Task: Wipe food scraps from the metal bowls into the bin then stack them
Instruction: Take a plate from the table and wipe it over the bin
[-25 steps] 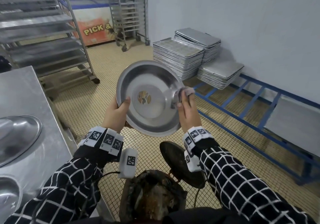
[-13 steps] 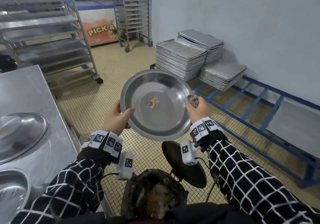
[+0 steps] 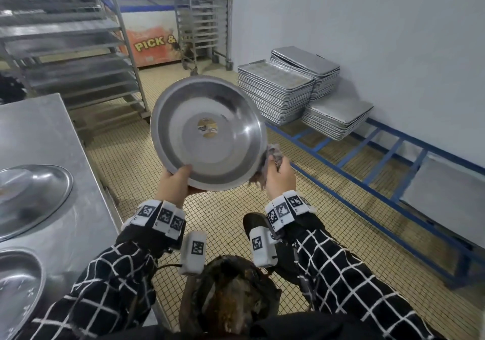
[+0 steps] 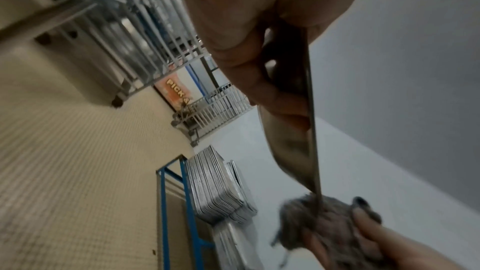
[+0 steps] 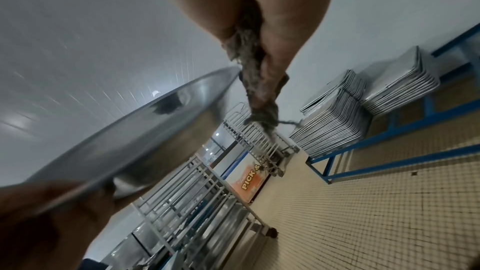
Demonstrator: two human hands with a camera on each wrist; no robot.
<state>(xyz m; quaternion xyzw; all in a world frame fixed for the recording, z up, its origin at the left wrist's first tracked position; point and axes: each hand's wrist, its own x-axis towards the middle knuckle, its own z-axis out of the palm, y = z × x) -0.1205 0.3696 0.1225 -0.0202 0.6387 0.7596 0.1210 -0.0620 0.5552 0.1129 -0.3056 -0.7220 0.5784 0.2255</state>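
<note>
We have the metal bowl (image 3: 208, 133) up at the centre of the head view, tilted so its hollow faces us, a round sticker at its middle and no scraps that we can make out inside. We judge the tilt is there so anything wiped off drops toward the bin (image 3: 231, 297), which sits at the bottom centre of the frame, directly below. Our left hand (image 3: 174, 183) clamps the lower left rim, thumb over the inside edge and fingers curled behind the wall, as the left wrist view confirms. Our right hand (image 3: 279, 175) is closed round a grey rag (image 3: 273, 155), bunched tight between thumb and fingers, and the rag touches the bowl's lower right rim; in the left wrist view the rim's edge cuts right into the cloth. It looks like we're finishing the rim of this one. At the left edge of the frame, two more bowls (image 3: 31, 195) wait on the steel counter (image 3: 39, 134). Upper right, stacked baking trays (image 3: 275, 87) sit against the wall.
</note>
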